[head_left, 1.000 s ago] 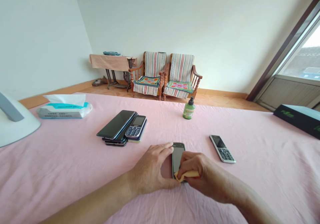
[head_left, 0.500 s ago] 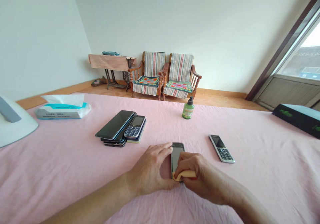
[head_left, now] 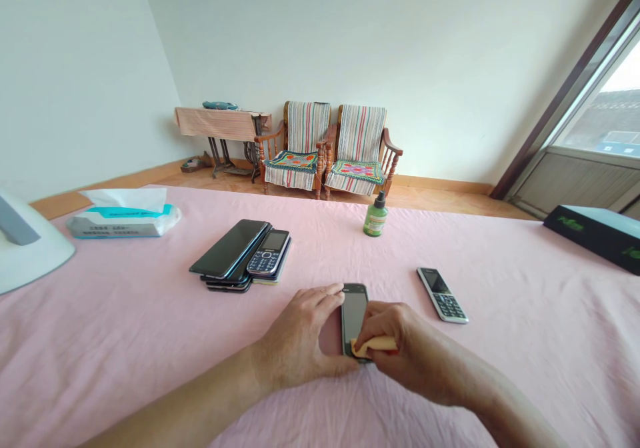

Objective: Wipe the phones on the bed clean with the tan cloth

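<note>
A dark smartphone lies face up on the pink cloth in front of me. My left hand grips it from the left, with fingertips at its top edge and the thumb at its bottom edge. In my right hand is a bunched yellow cloth, pressed on the lower part of the screen. These fingers cover the phone's lower right side. To the right lies a silver keypad phone, apart from both hands.
Left of the hands is a stack of phones with a dark keypad phone beside it. A green bottle stands farther back. A tissue pack and a white rounded object are at the left, a black box at the right.
My right hand has slid slightly to the right with the yellow cloth, showing more of the screen's lower left. My left hand keeps its hold on the smartphone.
</note>
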Tool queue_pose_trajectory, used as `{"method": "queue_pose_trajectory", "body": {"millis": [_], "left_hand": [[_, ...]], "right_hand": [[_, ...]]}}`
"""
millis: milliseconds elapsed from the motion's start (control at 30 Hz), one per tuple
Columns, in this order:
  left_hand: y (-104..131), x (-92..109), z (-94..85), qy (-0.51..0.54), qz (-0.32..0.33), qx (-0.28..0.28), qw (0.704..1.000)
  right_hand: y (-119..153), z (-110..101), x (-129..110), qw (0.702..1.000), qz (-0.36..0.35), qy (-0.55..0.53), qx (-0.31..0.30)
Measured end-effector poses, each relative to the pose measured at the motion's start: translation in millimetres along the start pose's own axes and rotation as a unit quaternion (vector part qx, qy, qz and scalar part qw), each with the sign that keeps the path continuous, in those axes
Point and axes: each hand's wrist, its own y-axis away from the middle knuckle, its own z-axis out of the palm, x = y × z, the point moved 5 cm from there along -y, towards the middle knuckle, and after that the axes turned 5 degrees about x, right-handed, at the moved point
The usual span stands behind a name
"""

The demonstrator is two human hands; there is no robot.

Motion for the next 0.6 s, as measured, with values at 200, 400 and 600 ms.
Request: {"method": "queue_pose_trajectory", "body": {"millis": [200, 400, 600], "left_hand": [[-0.8, 1.6, -1.2, 0.003, -0.002, 0.0, 1.0], [-0.5, 1.3, -1.2, -0.007, -0.005, -0.005, 1.0], [0.4, -1.2, -0.2, 0.009, 0.001, 0.011, 1.0]], "right_hand": [[-0.8, -5.6, -0.4, 1.0, 0.005, 0.001, 0.001], [0.2, -3.2, -2.4, 1.0, 0.004, 0.011, -0.009], [-0.8, 3.6, -5.2, 1.0, -0.014, 0.003, 0.003]]}}
